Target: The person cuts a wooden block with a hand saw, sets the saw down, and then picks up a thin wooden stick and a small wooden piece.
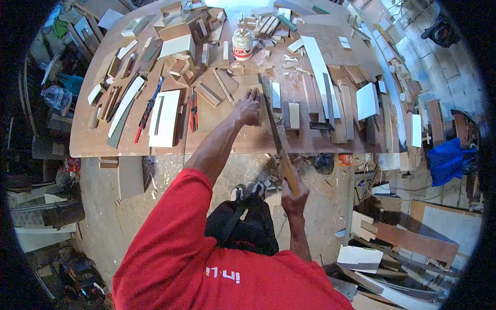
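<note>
My right hand (294,198) is wrapped round the wooden handle of a handsaw (276,135), below the table's front edge. Its long dark blade runs up and away from me over the tabletop. My left hand (247,108) lies on a thin brown board (213,120), fingers stretched forward, just left of the blade. The blade overlaps the board's right side in this view. Two narrow wood strips (223,85) rest on the board beyond my left wrist. A white tub (242,44) with red lettering stands farther back.
Wood offcuts cover much of the table (129,150). Red-and-black tools (194,109) lie left of the board, beside a white panel (164,119). To the right are long strips (316,62) and a small block (294,115). Scrap boards (413,240) are piled at the lower right.
</note>
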{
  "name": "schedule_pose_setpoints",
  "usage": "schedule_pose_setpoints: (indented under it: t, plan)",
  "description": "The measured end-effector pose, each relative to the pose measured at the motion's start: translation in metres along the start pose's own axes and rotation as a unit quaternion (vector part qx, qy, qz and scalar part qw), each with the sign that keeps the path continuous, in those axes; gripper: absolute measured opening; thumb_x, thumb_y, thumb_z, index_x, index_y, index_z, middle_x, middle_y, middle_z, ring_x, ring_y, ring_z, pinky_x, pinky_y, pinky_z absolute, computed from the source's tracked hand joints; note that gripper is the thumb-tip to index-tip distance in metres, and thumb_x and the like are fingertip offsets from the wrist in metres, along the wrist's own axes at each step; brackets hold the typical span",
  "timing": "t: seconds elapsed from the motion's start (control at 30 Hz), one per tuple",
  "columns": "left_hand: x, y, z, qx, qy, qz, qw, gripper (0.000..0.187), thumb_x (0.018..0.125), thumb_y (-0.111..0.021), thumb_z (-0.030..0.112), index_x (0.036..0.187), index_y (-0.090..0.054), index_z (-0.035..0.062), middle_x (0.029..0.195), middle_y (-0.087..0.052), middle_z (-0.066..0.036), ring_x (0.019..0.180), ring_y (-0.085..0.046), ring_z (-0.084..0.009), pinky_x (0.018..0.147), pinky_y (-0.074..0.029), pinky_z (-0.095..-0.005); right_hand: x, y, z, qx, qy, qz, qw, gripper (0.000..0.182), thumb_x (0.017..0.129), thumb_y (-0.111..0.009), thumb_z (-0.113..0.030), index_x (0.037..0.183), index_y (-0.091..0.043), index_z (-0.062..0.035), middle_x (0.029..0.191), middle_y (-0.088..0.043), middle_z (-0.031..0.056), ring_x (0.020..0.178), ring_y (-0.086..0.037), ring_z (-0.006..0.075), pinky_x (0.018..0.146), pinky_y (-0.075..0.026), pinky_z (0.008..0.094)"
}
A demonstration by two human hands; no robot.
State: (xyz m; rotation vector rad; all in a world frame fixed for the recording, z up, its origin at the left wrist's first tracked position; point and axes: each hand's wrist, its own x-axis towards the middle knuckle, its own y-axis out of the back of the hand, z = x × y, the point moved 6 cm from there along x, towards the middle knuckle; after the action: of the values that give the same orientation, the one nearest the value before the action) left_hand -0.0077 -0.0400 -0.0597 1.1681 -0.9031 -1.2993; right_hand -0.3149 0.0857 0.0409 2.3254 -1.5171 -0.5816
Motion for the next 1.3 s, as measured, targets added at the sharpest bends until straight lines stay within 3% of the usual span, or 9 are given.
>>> schedule_pose_setpoints:
  t: [0.1, 0.47, 0.6, 0.63, 0.73, 0.9, 1.13, 1.2, 1.3]
  plan:
    - [-0.016, 0.024, 0.016, 0.02, 0.003, -0.038, 0.999, 0.096, 0.058, -0.081, 0.04, 0.136, -0.042, 0.0014, 0.15, -0.024, -0.018, 0.138, -0.026, -0.0372, 0.093, -0.047, -0.0594, -0.039, 0.019, -0.012, 0.031, 0.057, 0.092, 0.994, 0.034, 0.082, -0.058, -0.007, 0.114, -0.059, 0.005, 0.092, -0.068, 0.0142, 0.082, -0.065, 0.0197, 0.074, -0.051, 0.0335]
    - [-0.012, 0.011, 0.011, 0.028, 0.011, -0.024, 0.999, 0.094, 0.055, -0.084, 0.04, 0.133, -0.047, 0.0021, 0.146, -0.03, -0.016, 0.137, -0.026, -0.0366, 0.091, -0.048, -0.0602, -0.04, 0.023, 0.0, 0.001, 0.09, 0.051, 0.995, 0.043, 0.081, -0.058, -0.004, 0.123, -0.057, 0.0037, 0.106, -0.067, 0.0168, 0.094, -0.066, 0.023, 0.08, -0.05, 0.0313]
    - [-0.018, 0.031, 0.021, 0.045, -0.01, -0.087, 0.995, 0.098, 0.063, -0.077, 0.052, 0.134, -0.042, -0.007, 0.147, -0.028, -0.028, 0.138, -0.022, -0.0447, 0.107, -0.038, -0.0472, -0.007, 0.002, 0.01, -0.039, -0.072, -0.017, 0.997, 0.041, 0.082, -0.056, -0.002, 0.123, -0.057, 0.0055, 0.104, -0.068, 0.0174, 0.093, -0.066, 0.0217, 0.082, -0.05, 0.0308]
    - [-0.011, 0.025, 0.013, 0.051, -0.01, -0.082, 0.995, 0.098, 0.063, -0.077, 0.052, 0.134, -0.042, -0.007, 0.147, -0.028, -0.028, 0.138, -0.022, -0.0447, 0.107, -0.038, -0.0472, -0.013, 0.005, -0.004, -0.046, 0.075, 0.009, 0.996, 0.041, 0.082, -0.056, -0.003, 0.122, -0.056, 0.0063, 0.101, -0.068, 0.0167, 0.091, -0.066, 0.0208, 0.08, -0.051, 0.0318]
    - [-0.014, 0.024, 0.014, 0.014, -0.007, 0.015, 1.0, 0.095, 0.063, -0.078, 0.047, 0.133, -0.042, -0.0069, 0.148, -0.025, -0.027, 0.138, -0.022, -0.0452, 0.103, -0.043, -0.0475, -0.049, 0.021, 0.001, -0.03, 0.085, 0.065, 0.994, 0.041, 0.083, -0.058, -0.005, 0.122, -0.056, 0.0059, 0.099, -0.069, 0.0157, 0.088, -0.066, 0.0204, 0.076, -0.051, 0.0327]
    - [-0.028, 0.048, 0.028, 0.013, 0.016, -0.075, 0.997, 0.084, 0.067, -0.075, 0.047, 0.126, -0.05, -0.0075, 0.15, -0.022, -0.026, 0.139, -0.021, -0.0437, 0.102, -0.043, -0.0473, -0.008, 0.003, 0.003, 0.007, -0.02, 0.001, 1.0, 0.042, 0.081, -0.057, -0.002, 0.122, -0.057, 0.0047, 0.105, -0.068, 0.017, 0.093, -0.066, 0.0212, 0.082, -0.05, 0.0319]
    - [-0.025, 0.04, 0.028, 0.049, 0.004, -0.106, 0.993, 0.082, 0.068, -0.073, 0.05, 0.123, -0.053, -0.0075, 0.151, -0.02, -0.027, 0.14, -0.02, -0.0433, 0.104, -0.042, -0.0465, -0.054, 0.024, 0.001, -0.007, 0.039, 0.06, 0.997, 0.041, 0.08, -0.057, -0.002, 0.119, -0.057, 0.0083, 0.105, -0.067, 0.018, 0.094, -0.066, 0.0215, 0.084, -0.05, 0.0323]
    - [-0.016, 0.025, 0.017, -0.011, 0.03, -0.015, 0.999, 0.079, 0.058, -0.083, 0.041, 0.123, -0.059, 0.0031, 0.15, -0.024, -0.017, 0.138, -0.02, -0.0377, 0.092, -0.047, -0.0607, -0.03, 0.016, 0.009, 0.03, 0.027, 0.06, 0.997, 0.04, 0.081, -0.059, -0.004, 0.118, -0.058, 0.0081, 0.1, -0.068, 0.016, 0.087, -0.066, 0.021, 0.079, -0.051, 0.0318]
    - [-0.016, 0.024, 0.016, 0.027, 0.009, -0.04, 0.999, 0.087, 0.057, -0.084, 0.042, 0.129, -0.053, 0.004, 0.148, -0.026, -0.017, 0.138, -0.02, -0.0374, 0.092, -0.048, -0.0593, -0.025, 0.009, 0.003, 0.014, 0.047, 0.032, 0.998, 0.037, 0.081, -0.057, -0.004, 0.116, -0.06, 0.0056, 0.089, -0.069, 0.0118, 0.07, -0.062, 0.0195, 0.066, -0.051, 0.0306]
